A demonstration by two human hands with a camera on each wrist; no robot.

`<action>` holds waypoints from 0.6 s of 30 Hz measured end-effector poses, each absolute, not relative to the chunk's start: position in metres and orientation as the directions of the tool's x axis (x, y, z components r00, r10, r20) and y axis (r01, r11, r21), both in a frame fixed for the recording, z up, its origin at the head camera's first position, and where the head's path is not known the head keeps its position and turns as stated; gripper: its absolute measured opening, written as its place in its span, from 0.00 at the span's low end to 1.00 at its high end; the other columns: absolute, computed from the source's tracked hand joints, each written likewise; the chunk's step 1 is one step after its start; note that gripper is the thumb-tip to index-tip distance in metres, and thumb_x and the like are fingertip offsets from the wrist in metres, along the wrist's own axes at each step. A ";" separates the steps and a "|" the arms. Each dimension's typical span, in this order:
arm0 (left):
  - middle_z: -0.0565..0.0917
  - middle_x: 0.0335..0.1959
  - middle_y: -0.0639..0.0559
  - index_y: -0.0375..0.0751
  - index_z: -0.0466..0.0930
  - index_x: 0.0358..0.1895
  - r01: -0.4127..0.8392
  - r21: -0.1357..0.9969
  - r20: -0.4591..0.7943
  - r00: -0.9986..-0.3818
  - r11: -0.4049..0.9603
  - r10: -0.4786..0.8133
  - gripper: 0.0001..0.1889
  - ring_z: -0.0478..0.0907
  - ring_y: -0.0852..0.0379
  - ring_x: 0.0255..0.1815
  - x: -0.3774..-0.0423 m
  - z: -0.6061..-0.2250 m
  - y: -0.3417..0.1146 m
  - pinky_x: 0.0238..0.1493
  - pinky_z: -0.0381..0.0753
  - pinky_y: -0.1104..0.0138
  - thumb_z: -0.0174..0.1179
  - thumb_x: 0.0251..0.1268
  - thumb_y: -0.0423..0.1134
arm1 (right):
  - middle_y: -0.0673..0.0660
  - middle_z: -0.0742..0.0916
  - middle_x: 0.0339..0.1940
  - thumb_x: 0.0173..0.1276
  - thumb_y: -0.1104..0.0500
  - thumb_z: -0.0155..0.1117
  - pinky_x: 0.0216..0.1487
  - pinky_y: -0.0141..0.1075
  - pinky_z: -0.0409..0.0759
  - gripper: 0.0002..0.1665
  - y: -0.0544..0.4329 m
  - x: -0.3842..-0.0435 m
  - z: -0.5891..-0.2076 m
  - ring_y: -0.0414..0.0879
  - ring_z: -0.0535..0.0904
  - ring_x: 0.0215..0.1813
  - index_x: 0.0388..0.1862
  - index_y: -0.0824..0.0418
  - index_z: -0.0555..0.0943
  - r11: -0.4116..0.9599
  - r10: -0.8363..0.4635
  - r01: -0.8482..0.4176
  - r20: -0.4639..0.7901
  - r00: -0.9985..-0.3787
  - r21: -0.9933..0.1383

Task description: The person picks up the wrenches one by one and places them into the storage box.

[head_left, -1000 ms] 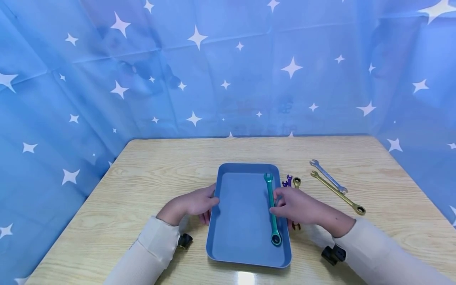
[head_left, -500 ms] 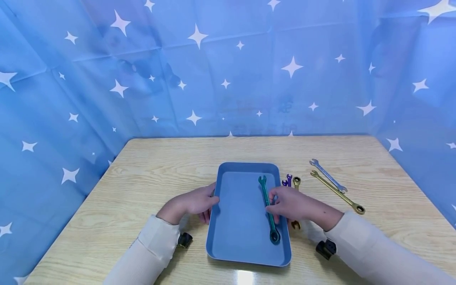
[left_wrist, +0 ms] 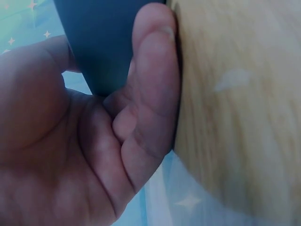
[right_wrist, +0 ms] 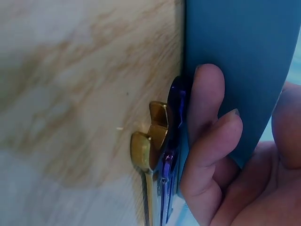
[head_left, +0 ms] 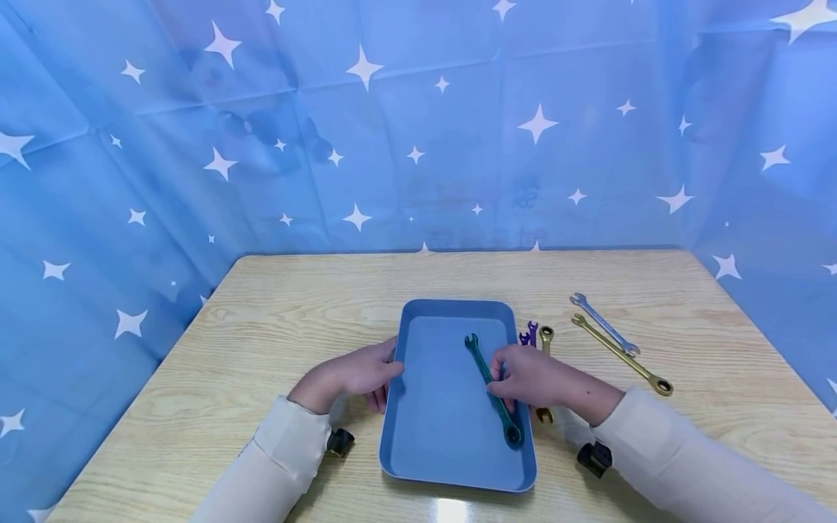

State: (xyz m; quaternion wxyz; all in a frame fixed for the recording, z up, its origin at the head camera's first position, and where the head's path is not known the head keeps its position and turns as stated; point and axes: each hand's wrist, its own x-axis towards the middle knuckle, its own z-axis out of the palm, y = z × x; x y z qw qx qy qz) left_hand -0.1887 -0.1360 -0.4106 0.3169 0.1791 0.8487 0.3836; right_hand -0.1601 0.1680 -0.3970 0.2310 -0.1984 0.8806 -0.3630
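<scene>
A blue rectangular tray (head_left: 438, 407) lies on the wooden table, and a green combination wrench (head_left: 482, 365) is inside it towards the right wall, its open end angled to the far left. My right hand (head_left: 539, 374) reaches over the right wall and pinches the wrench's shaft between thumb and index finger. The right wrist view shows other fingers (right_wrist: 207, 122) curled beside the tray's outer wall. On the opposite side my left hand (head_left: 360, 372) grips the tray edge, thumb at the rim and fingers (left_wrist: 157, 80) curled along the outside.
Just right of the tray lie purple wrenches (head_left: 532, 333) and a gold wrench (head_left: 546, 340), partly covered by my right hand. Farther right, a silver-blue wrench (head_left: 601, 322) and a long gold wrench (head_left: 621, 354) lie diagonally. A starry blue curtain (head_left: 418, 131) hangs behind the table.
The green wrench's open end has swung left and towards me, so the wrench now lies more diagonally. My right hand has shifted slightly left with it. My left hand has stayed put.
</scene>
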 end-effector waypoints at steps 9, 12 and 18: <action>0.85 0.23 0.42 0.52 0.43 0.81 0.063 0.759 -0.399 -0.741 0.648 0.540 0.32 0.84 0.46 0.19 -0.188 -0.412 -0.137 0.24 0.86 0.56 0.39 0.76 0.41 | 0.52 0.84 0.14 0.69 0.60 0.65 0.14 0.27 0.65 0.09 0.165 -0.156 -0.398 0.38 0.67 0.11 0.30 0.60 0.76 0.671 -0.494 -0.175 -0.258 -0.830 -0.721; 0.85 0.22 0.42 0.51 0.45 0.80 0.068 0.757 -0.397 -0.741 0.649 0.541 0.32 0.84 0.47 0.19 -0.188 -0.412 -0.137 0.24 0.86 0.56 0.39 0.77 0.41 | 0.52 0.84 0.14 0.69 0.59 0.65 0.14 0.28 0.65 0.09 0.165 -0.155 -0.398 0.38 0.68 0.11 0.31 0.59 0.76 0.675 -0.490 -0.176 -0.257 -0.833 -0.717; 0.85 0.22 0.42 0.50 0.47 0.79 0.075 0.757 -0.392 -0.742 0.649 0.544 0.30 0.84 0.47 0.19 -0.188 -0.412 -0.137 0.24 0.86 0.57 0.39 0.77 0.40 | 0.52 0.84 0.17 0.70 0.58 0.64 0.14 0.27 0.66 0.09 0.168 -0.154 -0.397 0.39 0.68 0.13 0.33 0.59 0.76 0.649 -0.530 -0.199 -0.248 -0.811 -0.735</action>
